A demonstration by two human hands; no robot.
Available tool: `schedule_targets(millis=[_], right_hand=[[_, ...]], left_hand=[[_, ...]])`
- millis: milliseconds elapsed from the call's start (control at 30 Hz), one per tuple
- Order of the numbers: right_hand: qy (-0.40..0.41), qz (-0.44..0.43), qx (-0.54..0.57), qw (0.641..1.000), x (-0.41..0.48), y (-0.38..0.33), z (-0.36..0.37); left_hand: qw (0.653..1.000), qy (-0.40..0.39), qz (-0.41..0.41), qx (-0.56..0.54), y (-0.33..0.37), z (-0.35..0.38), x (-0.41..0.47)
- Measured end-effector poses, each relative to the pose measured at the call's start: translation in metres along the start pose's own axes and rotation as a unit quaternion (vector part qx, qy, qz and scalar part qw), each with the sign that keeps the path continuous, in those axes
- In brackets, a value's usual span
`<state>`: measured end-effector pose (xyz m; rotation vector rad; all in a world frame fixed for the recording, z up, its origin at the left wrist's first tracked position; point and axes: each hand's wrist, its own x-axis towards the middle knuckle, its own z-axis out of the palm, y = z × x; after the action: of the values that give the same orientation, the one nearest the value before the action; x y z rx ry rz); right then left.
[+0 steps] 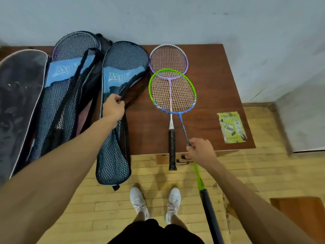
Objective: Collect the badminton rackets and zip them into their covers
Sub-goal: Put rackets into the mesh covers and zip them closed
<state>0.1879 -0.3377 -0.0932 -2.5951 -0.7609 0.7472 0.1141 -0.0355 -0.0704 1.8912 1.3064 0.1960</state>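
A green and blue racket (172, 92) lies on the brown table (214, 95), its head over the shaft of a purple and white racket (168, 59). My right hand (200, 150) grips the green racket's shaft near the table's front edge; its black handle hangs down past the edge. My left hand (113, 107) pinches the black edge strap of a blue mesh cover (121, 71) that lies left of the rackets and overhangs the table. A second blue mesh cover (70, 71) with a purple racket inside lies further left.
A dark cover (19, 88) lies at the far left of the table. A yellow leaflet (231, 127) sits near the table's right front corner. Below are a wooden floor and my white shoes (155, 203). A grey wall stands behind the table.
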Motion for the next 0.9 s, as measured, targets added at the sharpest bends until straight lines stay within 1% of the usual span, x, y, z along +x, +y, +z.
schedule_targets(millis=[133,367,500,633,767,833,900], right_hand=[[0.010,0.013,-0.005,1.000,0.012,0.022,-0.023],[-0.085,-0.049,-0.076,0.992,0.020,0.033,-0.027],[-0.113,-0.060,-0.098,0.987,0.024,0.033,-0.021],[-0.103,-0.076,-0.094,0.987,0.037,0.019,-0.019],[-0.071,-0.101,-0.095,0.988,0.056,-0.019,-0.016],[-0.061,-0.096,-0.096,0.989,0.067,-0.042,-0.011],[-0.053,-0.074,-0.074,0.993,0.082,-0.069,-0.007]], left_hand=[[1.000,0.007,-0.018,-0.010,0.004,0.007,-0.017],[0.998,0.024,-0.035,-0.046,0.033,0.022,-0.027],[0.995,0.051,-0.030,-0.078,0.036,0.018,-0.023],[0.997,-0.013,-0.017,-0.072,0.030,0.015,-0.020],[0.995,-0.063,-0.007,-0.077,0.019,0.011,-0.015],[0.992,-0.095,-0.001,-0.084,0.013,0.005,-0.010],[0.985,-0.133,0.004,-0.105,0.006,-0.001,-0.001]])
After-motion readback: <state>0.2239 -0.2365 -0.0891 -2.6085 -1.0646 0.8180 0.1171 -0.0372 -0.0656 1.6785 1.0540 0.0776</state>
